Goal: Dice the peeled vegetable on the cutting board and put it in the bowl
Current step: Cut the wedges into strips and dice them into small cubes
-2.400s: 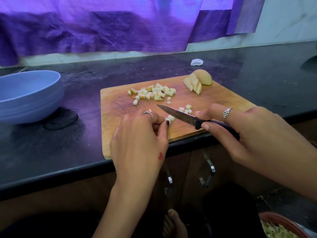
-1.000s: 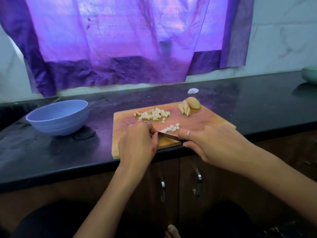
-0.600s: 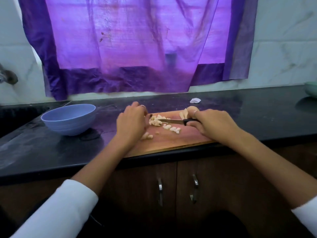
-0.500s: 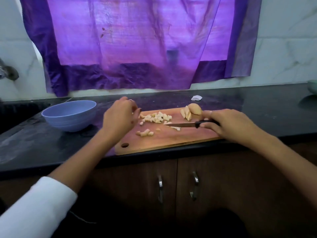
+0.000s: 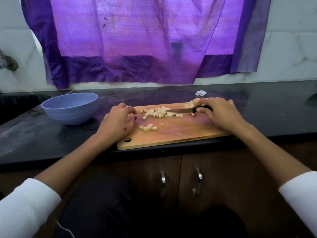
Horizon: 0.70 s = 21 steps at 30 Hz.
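A wooden cutting board lies at the counter's front edge. Several pale vegetable cubes are heaped near its far side, and a few more cubes lie nearer me. My right hand grips the black handle of a knife, whose blade points left into the heap. Behind that hand sits the uncut vegetable piece, partly hidden. My left hand rests on the board's left end with fingers loosely curled, holding nothing. A blue bowl stands to the left of the board.
The black counter runs left to a dark sink. A small white scrap lies behind the board. A purple cloth hangs on the wall behind. Cabinet doors with metal handles are below the counter.
My view has pulled back and up since the first frames. My right hand has pushed the knife blade left into the heap of cubes. My left hand has dropped onto the board's left end.
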### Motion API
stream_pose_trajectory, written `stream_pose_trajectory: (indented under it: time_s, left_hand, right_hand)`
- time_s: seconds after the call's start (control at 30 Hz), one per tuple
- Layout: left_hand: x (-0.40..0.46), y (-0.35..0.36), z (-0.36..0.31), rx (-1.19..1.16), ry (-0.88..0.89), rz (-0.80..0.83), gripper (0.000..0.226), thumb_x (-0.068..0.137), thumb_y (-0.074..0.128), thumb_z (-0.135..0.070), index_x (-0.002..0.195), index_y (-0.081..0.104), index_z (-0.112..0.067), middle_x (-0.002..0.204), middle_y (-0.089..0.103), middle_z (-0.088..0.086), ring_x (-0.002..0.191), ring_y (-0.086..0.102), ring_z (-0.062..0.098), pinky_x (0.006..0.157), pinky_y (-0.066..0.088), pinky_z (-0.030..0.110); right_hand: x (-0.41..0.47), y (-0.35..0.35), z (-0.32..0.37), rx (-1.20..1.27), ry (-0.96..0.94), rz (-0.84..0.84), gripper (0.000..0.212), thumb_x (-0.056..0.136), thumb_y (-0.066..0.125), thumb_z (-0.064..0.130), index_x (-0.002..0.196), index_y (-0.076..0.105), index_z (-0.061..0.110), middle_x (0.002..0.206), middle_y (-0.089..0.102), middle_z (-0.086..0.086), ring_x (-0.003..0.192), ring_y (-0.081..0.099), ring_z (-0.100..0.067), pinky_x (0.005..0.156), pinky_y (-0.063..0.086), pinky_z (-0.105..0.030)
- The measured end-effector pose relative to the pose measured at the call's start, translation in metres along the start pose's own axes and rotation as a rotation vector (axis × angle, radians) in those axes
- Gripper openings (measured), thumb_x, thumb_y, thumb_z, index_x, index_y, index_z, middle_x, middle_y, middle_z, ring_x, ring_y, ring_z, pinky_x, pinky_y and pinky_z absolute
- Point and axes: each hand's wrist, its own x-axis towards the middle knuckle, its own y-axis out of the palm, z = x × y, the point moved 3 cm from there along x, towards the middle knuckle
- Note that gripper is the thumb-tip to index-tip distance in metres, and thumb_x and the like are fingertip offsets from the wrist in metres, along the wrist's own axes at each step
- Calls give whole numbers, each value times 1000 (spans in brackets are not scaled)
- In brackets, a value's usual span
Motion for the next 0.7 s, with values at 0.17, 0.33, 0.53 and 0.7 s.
stream_pose_trajectory:
  time_s: [0.17,0.33,0.53,0.7]
  left_hand:
    - [-4,4,5,-88,-42,-79,31,91,49,-12,120,60,-17,126,52,5,118,44,25,98,40,50]
    - [-8,2,1,-102,-23,-124,33,91,45,-7,120,59,-15,124,53,5,116,46,25,97,41,48]
    - [-11,0,0,-107,-48,-148,35,91,40,-5,118,61,-12,120,55,4,113,48,25,93,43,46]
    - [-10,0,2,-105,-54,-188,34,91,41,-5,117,62,-13,119,56,3,110,49,25,90,45,47]
  right_hand:
    - [-30,-5,19,198,-41,76,26,88,53,44,104,66,27,100,66,-2,97,59,-25,88,45,-49]
    - [-38,-2,68,176,-200,129,15,93,57,31,102,67,27,69,46,19,70,44,-4,58,31,-20]
    - [4,22,64,106,0,97,17,93,55,34,106,65,31,76,47,19,108,47,-20,82,26,-34]
    - [0,18,44,96,58,59,22,92,54,40,109,63,30,108,58,-2,105,53,-24,89,38,-42]
